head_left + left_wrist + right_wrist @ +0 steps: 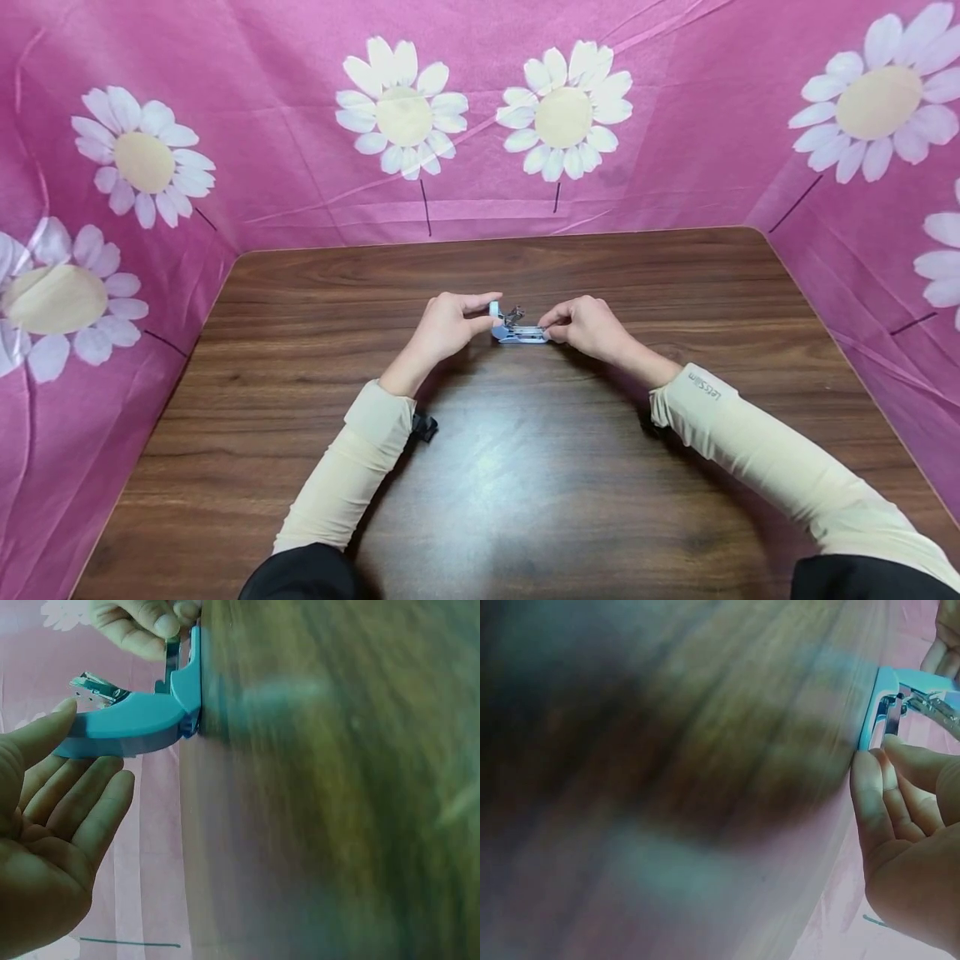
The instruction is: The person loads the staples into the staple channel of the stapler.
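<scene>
Nearest, two cream sleeves (352,467) run up from 6 o'clock across the dark wood table (525,467).

Mid-table, just past centre toward 12 o'clock, lies a small light-blue stapler (517,331), swung open, base on the wood.

Left hand (444,327) at its 9 o'clock end. The wrist view shows the fingers (90,817) straight and loosely spread under the raised blue arm, thumb tip touching it. Not a closed grip.

Right hand (592,327) at the 3 o'clock end, fingertips (889,761) pinching the base plate and metal strip.

Risk, as I judge it: the top arm is only lightly propped. If the thumb slips it may snap down onto the right fingertips, or loose staples may spill from the open metal magazine (97,688). I cannot tell whether staples are in it.

Farthest, pink daisy-print cloth (480,125) walls three sides. No containers seen.
</scene>
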The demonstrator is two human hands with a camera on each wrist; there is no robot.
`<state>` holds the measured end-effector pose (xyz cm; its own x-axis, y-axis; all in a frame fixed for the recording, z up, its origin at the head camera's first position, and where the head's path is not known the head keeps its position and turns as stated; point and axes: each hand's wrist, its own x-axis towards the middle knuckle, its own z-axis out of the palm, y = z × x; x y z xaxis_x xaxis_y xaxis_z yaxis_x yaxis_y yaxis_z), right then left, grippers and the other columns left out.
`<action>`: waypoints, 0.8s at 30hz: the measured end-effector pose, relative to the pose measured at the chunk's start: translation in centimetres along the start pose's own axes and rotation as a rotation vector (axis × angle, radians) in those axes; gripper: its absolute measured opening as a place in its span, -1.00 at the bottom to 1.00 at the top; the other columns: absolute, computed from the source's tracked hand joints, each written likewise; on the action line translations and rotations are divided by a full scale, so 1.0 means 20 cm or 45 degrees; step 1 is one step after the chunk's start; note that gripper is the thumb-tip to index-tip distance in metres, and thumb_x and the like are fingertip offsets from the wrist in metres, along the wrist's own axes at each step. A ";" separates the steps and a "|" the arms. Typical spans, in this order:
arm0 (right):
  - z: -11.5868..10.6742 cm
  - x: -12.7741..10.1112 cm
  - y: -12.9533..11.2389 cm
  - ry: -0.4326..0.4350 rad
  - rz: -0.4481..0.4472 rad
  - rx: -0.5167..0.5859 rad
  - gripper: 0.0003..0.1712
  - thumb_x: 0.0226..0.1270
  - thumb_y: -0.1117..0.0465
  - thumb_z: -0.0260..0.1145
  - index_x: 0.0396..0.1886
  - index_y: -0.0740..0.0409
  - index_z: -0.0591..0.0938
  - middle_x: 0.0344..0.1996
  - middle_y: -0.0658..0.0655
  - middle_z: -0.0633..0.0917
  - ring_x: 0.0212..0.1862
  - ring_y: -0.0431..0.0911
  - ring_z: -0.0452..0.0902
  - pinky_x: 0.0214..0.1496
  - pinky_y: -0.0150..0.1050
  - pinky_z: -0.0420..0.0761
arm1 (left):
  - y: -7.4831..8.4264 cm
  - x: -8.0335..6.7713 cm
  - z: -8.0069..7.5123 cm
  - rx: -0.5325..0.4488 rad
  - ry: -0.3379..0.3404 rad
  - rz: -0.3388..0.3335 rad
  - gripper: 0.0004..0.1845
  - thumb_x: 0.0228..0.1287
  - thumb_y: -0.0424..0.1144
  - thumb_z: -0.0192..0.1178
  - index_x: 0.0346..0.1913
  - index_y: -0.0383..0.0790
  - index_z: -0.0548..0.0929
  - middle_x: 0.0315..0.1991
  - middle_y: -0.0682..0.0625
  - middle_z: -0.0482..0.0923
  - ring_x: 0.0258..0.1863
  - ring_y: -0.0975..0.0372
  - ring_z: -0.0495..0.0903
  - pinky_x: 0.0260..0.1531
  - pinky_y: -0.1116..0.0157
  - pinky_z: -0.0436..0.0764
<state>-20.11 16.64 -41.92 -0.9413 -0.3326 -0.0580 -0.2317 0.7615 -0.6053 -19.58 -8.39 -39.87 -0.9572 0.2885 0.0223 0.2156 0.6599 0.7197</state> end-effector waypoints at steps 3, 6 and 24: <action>0.00 0.00 0.00 0.003 0.001 -0.001 -0.85 0.16 0.15 0.45 -0.25 -0.08 0.81 -0.38 -0.11 0.81 -0.34 -0.23 0.55 -0.19 -0.28 0.47 | 0.01 0.00 0.01 -0.009 -0.002 0.009 -0.54 0.16 0.01 0.39 0.16 0.17 0.66 0.04 0.11 0.70 -0.09 0.25 0.64 -0.02 0.21 0.59; 0.00 0.00 0.00 -0.008 0.014 0.014 -0.85 0.16 0.16 0.45 -0.25 -0.06 0.81 -0.39 -0.09 0.81 -0.36 -0.21 0.54 -0.22 -0.28 0.46 | 0.02 0.00 0.03 -0.009 -0.038 0.027 -0.53 0.20 -0.05 0.37 0.20 0.19 0.62 0.06 0.09 0.68 -0.21 0.24 0.59 -0.05 0.21 0.57; 0.00 0.00 0.00 -0.062 0.054 0.094 -0.81 0.19 0.19 0.42 -0.18 0.03 0.79 -0.33 -0.02 0.82 -0.39 -0.24 0.53 -0.26 -0.31 0.47 | 0.06 0.03 0.10 0.119 -0.197 0.075 -0.56 0.26 -0.01 0.31 0.21 0.15 0.62 -0.04 0.12 0.73 -0.54 0.31 0.31 -0.45 0.41 0.35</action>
<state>-20.17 16.59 -41.89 -0.9364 -0.3288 -0.1226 -0.1712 0.7330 -0.6583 -19.51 -6.18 -40.40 -0.9029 0.4270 -0.0496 0.2943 0.6981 0.6527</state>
